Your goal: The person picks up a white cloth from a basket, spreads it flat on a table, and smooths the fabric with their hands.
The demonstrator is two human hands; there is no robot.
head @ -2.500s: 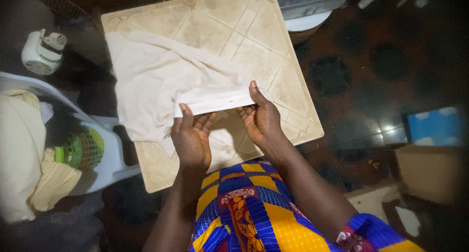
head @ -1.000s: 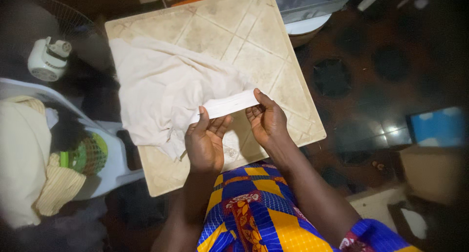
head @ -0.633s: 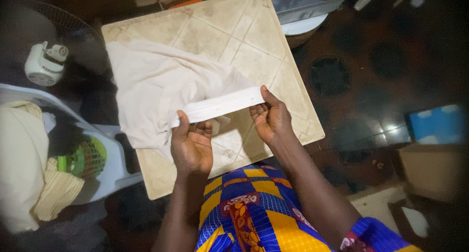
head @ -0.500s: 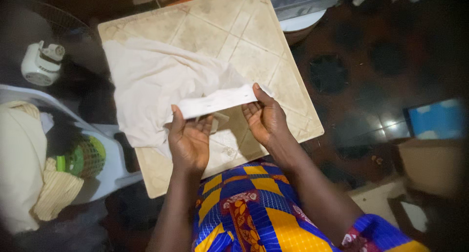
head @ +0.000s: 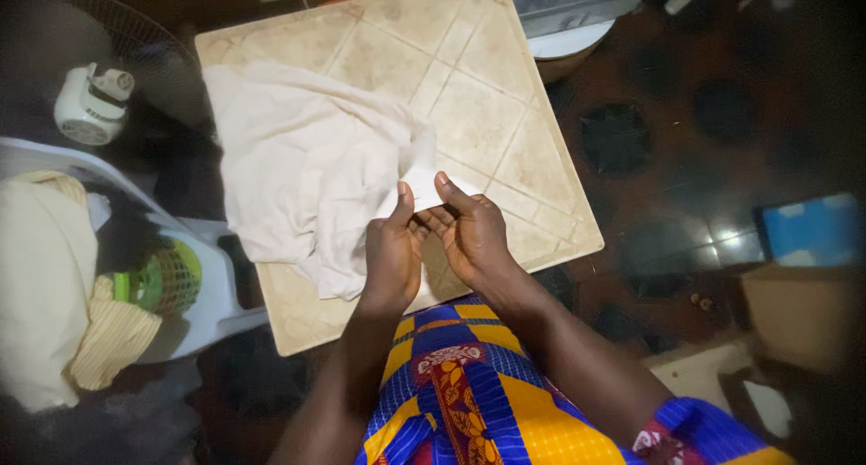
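Both grips closed on the same thing: left hand (head: 392, 257) and right hand (head: 471, 235) pinch a narrow folded strip of the pale cloth (head: 307, 181) between thumbs and fingers, hands near-touching, palms turned toward each other. Strip end (head: 419, 184) pokes up just above the fingertips; left thumb on its left edge, right thumb on its right edge. Neither hand clearly nearer, both are on it.

Key relation: bulk of cloth lies away from the grip, up and to the left, crumpled, not flat. Held strip is the near right corner of it; the short visible piece runs roughly up and away from the hands, rest of it hidden behind the fingers. Cloth hangs partly off the bench edge below-left of the left hand.

Under the hands: square beige tiled bench (head: 505, 113), bare to the right of and beyond the right hand. Closest to camera: patterned blue-yellow garment (head: 469, 384) on the lap.

Left of the grip, off the bench: white plastic chair (head: 212, 289) with cream fabrics (head: 45, 294) and a green mesh item (head: 162, 280). Further left and beyond: small white fan (head: 90, 104). Far right: dark patterned floor (head: 677, 158), blue object (head: 812, 230), blurry.
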